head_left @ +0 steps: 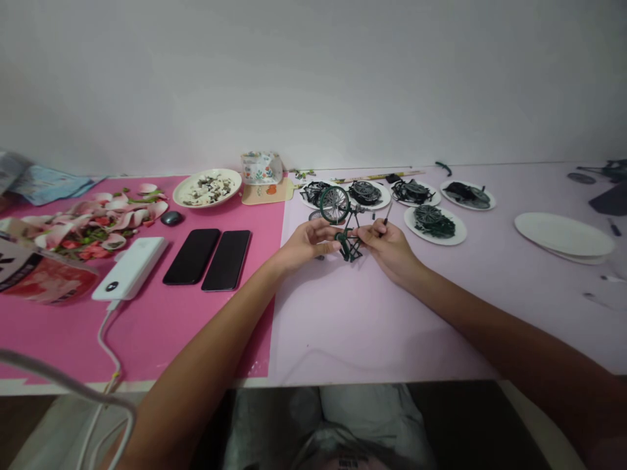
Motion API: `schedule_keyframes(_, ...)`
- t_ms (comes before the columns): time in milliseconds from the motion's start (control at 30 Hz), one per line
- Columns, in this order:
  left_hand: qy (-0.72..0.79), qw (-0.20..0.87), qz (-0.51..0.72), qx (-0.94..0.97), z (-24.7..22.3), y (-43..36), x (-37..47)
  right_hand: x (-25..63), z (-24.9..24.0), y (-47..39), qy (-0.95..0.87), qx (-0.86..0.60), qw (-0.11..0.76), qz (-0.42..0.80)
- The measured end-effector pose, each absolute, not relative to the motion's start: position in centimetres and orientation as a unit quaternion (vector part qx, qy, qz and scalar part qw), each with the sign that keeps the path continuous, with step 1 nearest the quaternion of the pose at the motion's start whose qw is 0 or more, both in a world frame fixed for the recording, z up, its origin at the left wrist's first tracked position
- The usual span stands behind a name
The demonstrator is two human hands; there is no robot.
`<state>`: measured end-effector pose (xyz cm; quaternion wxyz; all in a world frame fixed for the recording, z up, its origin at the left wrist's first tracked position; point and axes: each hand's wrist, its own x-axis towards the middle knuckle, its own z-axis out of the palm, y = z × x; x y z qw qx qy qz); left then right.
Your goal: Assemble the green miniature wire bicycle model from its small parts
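Observation:
Between both hands, above the pale part of the table, is a small dark green model bicycle (pixel 351 247) with one spoked wheel (pixel 334 205) showing at its upper left. My left hand (pixel 311 243) is closed on the bicycle's left side, thumb and fingers pinching it. My right hand (pixel 386 248) grips the right side of the frame. A thin dark tool (pixel 388 212) also sticks up from the fingers of my right hand. Just behind the hands stand white plates holding black and green parts, among them a plate of green parts (pixel 434 224) to the right.
Two black phones (pixel 192 256) and a white power bank (pixel 131 267) with a cable lie on the pink mat (pixel 196 326). Farther back are a bowl (pixel 208 188), pink petal-like pieces (pixel 110 220) and a dark mouse-like object (pixel 171 218). Bare white plates (pixel 563 234) sit at right.

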<state>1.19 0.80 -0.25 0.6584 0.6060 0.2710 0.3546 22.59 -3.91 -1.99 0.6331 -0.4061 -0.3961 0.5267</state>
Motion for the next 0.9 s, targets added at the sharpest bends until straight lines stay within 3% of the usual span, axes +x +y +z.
schedule_keyframes(900,0.270,0.657,0.332,0.621,-0.58,0.90,1.23,22.62,-2.31,-3.66,-0.381,-0.406,0.635,0.536)
